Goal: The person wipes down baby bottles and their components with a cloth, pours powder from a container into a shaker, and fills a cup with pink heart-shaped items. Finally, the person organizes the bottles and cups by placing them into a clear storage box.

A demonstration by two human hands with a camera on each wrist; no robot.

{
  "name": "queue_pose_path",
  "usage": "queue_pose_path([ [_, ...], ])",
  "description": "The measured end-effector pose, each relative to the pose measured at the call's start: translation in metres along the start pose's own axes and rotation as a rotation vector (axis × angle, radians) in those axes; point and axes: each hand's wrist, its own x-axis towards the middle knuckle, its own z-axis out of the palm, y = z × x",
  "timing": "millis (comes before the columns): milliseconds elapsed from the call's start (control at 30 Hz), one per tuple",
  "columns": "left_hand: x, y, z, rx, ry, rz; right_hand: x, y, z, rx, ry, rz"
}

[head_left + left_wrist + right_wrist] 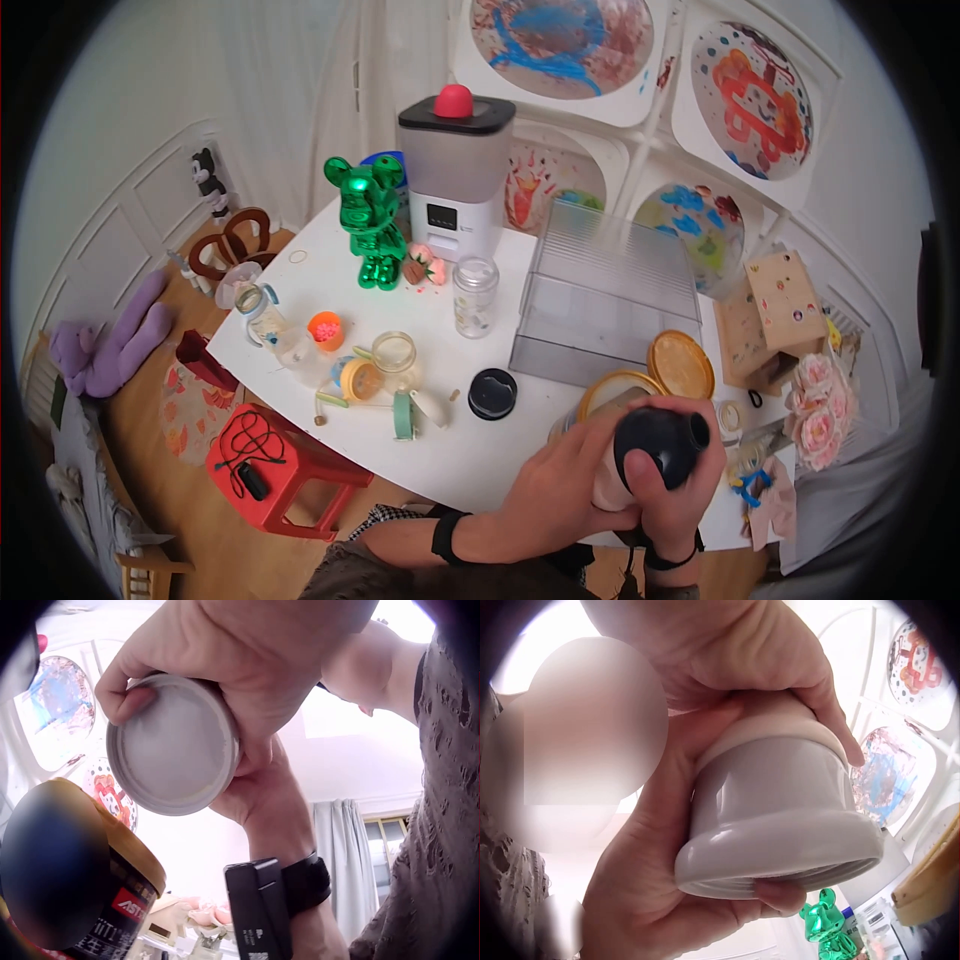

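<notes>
Both hands grip a rounded container with a dark domed top (660, 448) over the front right of the table. The left hand (560, 480) wraps its left side; in the left wrist view this hand (247, 652) hooks fingertips over the rim of the hollow grey end (176, 750). The right hand (690, 500) curls round the other side, thumb across the dark top. From the right wrist view, the right hand (742, 645) holds the beige part (780, 720) above the grey section (772, 787), whose open end faces down. Any contents cannot be told.
Beside the hands stands a tin (124, 907) with a gold rim; its gold lid (682, 366) lies behind. A black lid (492, 394), glass jar (475, 300), bottle parts (360, 379), green bear figure (372, 220), dispenser (455, 180) and grey transparent tray (600, 300) occupy the table.
</notes>
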Motion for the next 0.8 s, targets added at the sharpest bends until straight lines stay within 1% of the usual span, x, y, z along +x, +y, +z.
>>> queue_pose_path([
  [67, -0.001, -0.001, 0.002, 0.032, 0.014, 0.012, -0.001, 0.001, -0.003, -0.018, -0.019, 0.001],
  [100, -0.001, -0.004, 0.007, 0.055, 0.082, 0.079, -0.001, 0.0, -0.002, 0.035, -0.009, 0.018],
  [133, -0.002, -0.005, 0.008, 0.047, 0.078, 0.074, -0.002, 0.001, -0.002, 0.088, 0.0, 0.034],
  [167, -0.002, -0.005, 0.007, 0.085, 0.111, 0.097, -0.003, 0.005, -0.003, 0.081, 0.0, 0.04],
  [200, -0.002, -0.006, 0.007, 0.121, 0.144, 0.119, -0.003, 0.011, -0.004, 0.126, -0.027, -0.004],
  [233, -0.001, -0.009, 0.006, 0.114, 0.14, 0.114, -0.005, 0.016, -0.006, 0.172, -0.053, -0.046],
  [267, 0.0, -0.013, 0.002, 0.056, 0.092, 0.126, -0.006, 0.018, -0.008, 0.168, -0.052, -0.039],
  [300, 0.001, -0.015, 0.0, 0.0, 0.046, 0.137, -0.008, 0.02, -0.009, 0.175, -0.075, -0.075],
  [333, 0.002, -0.016, -0.002, -0.002, 0.045, 0.129, -0.01, 0.022, -0.01, 0.184, -0.1, -0.11],
  [367, 0.002, -0.017, -0.003, -0.029, 0.049, 0.156, -0.011, 0.022, -0.011, 0.185, -0.102, -0.103],
  [400, 0.002, -0.017, -0.004, -0.056, 0.054, 0.185, -0.01, 0.022, -0.012, 0.179, -0.136, -0.143],
  [433, 0.0, -0.017, -0.004, -0.056, 0.052, 0.182, -0.01, 0.023, -0.012, 0.172, -0.169, -0.184],
  [467, -0.001, -0.017, -0.004, -0.071, 0.059, 0.18, -0.01, 0.022, -0.013, 0.171, -0.167, -0.182],
  [533, -0.001, -0.016, -0.006, -0.09, 0.065, 0.177, -0.01, 0.021, -0.015, 0.178, -0.242, -0.213],
  [633, -0.003, -0.018, -0.008, -0.079, 0.031, 0.168, -0.008, 0.024, -0.016, 0.236, -0.285, -0.187],
  [700, -0.005, -0.024, -0.007, -0.092, -0.015, 0.1, -0.006, 0.029, -0.018, 0.238, -0.305, -0.177],
  [800, -0.005, -0.028, -0.006, -0.097, -0.053, 0.062, -0.004, 0.034, -0.019, 0.239, -0.343, -0.17],
])
